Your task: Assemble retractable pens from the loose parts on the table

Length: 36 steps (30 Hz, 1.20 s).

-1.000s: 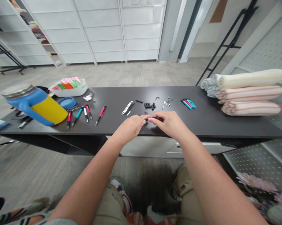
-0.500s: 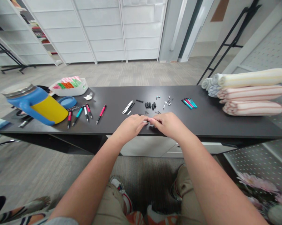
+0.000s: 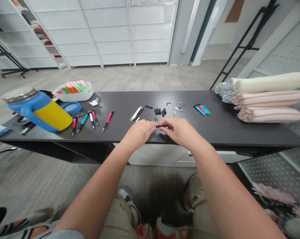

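Note:
Near the front edge of the dark table, my left hand [image 3: 141,133] and my right hand [image 3: 180,130] meet, both with closed fingers. Between them runs a thin black pen part [image 3: 162,126], its left end at my left fingertips and its right end pinched by my right thumb and fingers. Just beyond lie short black grips [image 3: 159,112], tiny springs [image 3: 156,119] and white and black refill-like sticks [image 3: 136,114]. Small silver pen pieces [image 3: 179,108] are scattered farther right, beside several teal, pink and black pen barrels [image 3: 201,109].
Several whole pens [image 3: 91,120] lie to the left, near a tilted blue and yellow mug [image 3: 50,113] and its blue lid [image 3: 71,108]. A white basket [image 3: 76,96] holds colourful packets. Rolled towels [image 3: 269,99] are stacked at the right end of the table [image 3: 224,129].
My right fingers have shifted slightly right and opened a gap from my left fingertips. The black pen part now shows between the hands.

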Tool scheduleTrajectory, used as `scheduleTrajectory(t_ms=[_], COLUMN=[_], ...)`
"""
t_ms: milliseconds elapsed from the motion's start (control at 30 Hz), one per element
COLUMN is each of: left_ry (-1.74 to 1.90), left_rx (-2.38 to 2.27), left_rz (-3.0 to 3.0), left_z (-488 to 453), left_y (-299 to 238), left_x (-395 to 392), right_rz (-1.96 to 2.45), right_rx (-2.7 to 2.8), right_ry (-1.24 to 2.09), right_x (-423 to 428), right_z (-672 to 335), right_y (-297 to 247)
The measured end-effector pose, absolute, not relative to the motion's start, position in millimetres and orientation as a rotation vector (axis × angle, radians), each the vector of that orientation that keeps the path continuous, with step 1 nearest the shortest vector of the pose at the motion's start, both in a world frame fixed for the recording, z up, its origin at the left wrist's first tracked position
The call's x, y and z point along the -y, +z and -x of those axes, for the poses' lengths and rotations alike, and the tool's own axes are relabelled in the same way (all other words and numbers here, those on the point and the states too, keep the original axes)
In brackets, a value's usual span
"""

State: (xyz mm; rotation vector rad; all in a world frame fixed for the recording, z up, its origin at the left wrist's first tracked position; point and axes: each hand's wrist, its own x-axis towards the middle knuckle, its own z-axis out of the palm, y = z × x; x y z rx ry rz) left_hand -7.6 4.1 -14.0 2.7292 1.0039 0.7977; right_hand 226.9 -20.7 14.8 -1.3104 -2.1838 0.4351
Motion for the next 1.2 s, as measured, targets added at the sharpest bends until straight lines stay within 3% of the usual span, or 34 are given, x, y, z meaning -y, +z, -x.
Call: scheduleTrajectory(t_ms=[1200], left_ry=[0.765], left_rx=[-1.037], left_rz=[-2.806], left_z=[5], left_y=[-10], left_x=[1], right_rz=[1.288], right_rx=[2.211], right_ry=[0.487], right_x=[20], right_z=[-231], right_y=[15])
